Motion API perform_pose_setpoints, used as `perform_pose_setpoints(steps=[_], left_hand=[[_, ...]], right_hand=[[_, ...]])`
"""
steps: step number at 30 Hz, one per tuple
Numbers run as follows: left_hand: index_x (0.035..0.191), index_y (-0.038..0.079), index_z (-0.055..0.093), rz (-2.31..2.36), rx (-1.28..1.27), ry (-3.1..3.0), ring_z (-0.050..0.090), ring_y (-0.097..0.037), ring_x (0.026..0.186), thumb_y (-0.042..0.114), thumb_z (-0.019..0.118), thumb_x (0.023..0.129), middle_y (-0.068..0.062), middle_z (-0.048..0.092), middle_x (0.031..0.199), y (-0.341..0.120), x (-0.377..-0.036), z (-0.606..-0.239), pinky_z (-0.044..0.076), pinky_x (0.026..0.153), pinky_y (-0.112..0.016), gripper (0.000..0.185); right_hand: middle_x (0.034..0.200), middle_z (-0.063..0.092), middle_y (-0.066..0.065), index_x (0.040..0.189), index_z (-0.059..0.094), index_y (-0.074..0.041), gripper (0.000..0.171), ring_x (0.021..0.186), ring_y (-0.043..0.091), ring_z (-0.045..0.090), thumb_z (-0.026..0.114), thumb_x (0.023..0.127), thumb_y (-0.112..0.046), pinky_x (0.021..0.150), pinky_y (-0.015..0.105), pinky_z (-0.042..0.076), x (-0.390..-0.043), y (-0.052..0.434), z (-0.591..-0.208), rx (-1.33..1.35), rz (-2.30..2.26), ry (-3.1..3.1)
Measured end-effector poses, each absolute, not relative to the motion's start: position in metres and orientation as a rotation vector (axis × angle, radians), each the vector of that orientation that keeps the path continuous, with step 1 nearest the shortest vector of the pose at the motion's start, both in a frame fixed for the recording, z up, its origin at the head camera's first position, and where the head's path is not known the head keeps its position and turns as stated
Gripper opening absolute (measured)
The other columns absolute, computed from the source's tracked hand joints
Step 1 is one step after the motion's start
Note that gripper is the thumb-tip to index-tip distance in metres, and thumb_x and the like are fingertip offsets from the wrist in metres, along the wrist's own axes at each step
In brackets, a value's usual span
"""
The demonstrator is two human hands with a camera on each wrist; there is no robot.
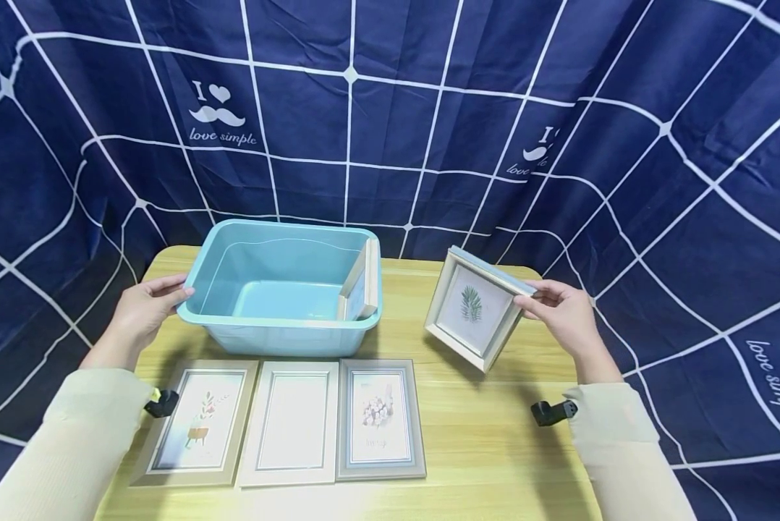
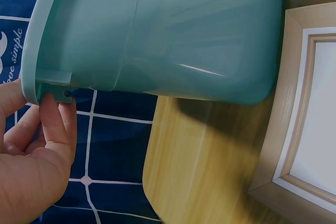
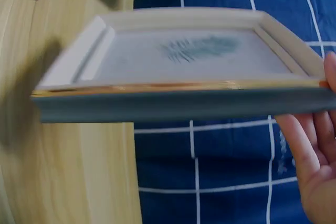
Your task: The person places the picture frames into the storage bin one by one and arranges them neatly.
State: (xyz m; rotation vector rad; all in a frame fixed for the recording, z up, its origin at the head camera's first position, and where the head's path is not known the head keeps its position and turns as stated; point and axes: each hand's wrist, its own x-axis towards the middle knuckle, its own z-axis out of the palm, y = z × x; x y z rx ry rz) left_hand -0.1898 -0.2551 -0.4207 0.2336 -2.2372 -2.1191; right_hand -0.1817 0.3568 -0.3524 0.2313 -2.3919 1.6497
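My left hand (image 1: 144,310) pinches the left rim of a light blue plastic basin (image 1: 286,336); in the left wrist view the thumb and fingers (image 2: 52,121) close on its lip. My right hand (image 1: 562,311) grips the upper right corner of a picture frame (image 1: 473,307) with a green leaf print. That frame is tilted and raised over the table's right side, its face toward the head camera. Inside the basin, another picture frame (image 1: 360,282) leans against the right wall.
Three picture frames lie in a row before the basin: a potted plant print (image 1: 201,420), a pale one (image 1: 291,427) and a flower print (image 1: 380,420). The wooden table (image 1: 488,434) meets a dark blue gridded curtain (image 1: 390,123) at the back.
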Motion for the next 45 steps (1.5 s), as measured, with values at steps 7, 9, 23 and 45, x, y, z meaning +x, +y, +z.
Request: perform_pose_setpoints(steps=[7, 9, 23, 45], left_hand=[[0.132, -0.018, 0.041, -2.135, 0.233, -2.227, 0.061, 0.003, 0.073, 0.005, 0.067, 0.088, 0.018, 0.064, 0.080, -0.255, -0.190, -0.422, 0.052, 0.064, -0.013, 0.056], [0.132, -0.017, 0.042, -2.142, 0.238, -2.220, 0.061, 0.003, 0.073, 0.004, 0.067, 0.088, 0.018, 0.064, 0.080, -0.255, -0.189, -0.421, 0.052, 0.064, -0.013, 0.055], [0.112, 0.006, 0.061, -2.222, 0.217, -2.135, 0.062, 0.001, 0.073, 0.005, 0.070, 0.087, 0.015, 0.066, 0.080, -0.256, -0.189, -0.424, 0.052, 0.063, -0.013, 0.027], [0.129, -0.005, 0.053, -2.141, 0.233, -2.229, 0.061, 0.004, 0.073, 0.007, 0.067, 0.089, 0.020, 0.064, 0.081, -0.256, -0.188, -0.421, 0.051, 0.064, -0.012, 0.044]], right_hand=[[0.073, 0.068, -0.005, 0.106, 0.065, 0.013, 0.032, 0.061, 0.004, 0.064, 0.075, 0.075, 0.010, 0.057, 0.022, 0.055, -0.182, 0.332, -0.345, 0.101, 1.611, -2.191], [0.072, 0.067, -0.004, 0.105, 0.065, 0.014, 0.033, 0.059, 0.004, 0.063, 0.075, 0.074, 0.012, 0.056, 0.022, 0.055, -0.180, 0.321, -0.339, 0.084, 1.607, -2.142], [0.071, 0.063, -0.016, 0.102, 0.070, 0.007, 0.031, 0.062, 0.000, 0.060, 0.081, 0.074, 0.000, 0.054, 0.012, 0.050, -0.179, 0.271, -0.314, 0.104, 1.317, -2.060], [0.082, 0.070, 0.005, 0.100, 0.073, -0.005, 0.034, 0.070, 0.009, 0.062, 0.086, 0.071, -0.014, 0.055, 0.014, 0.047, -0.190, 0.196, -0.279, 0.097, 1.291, -1.763]])
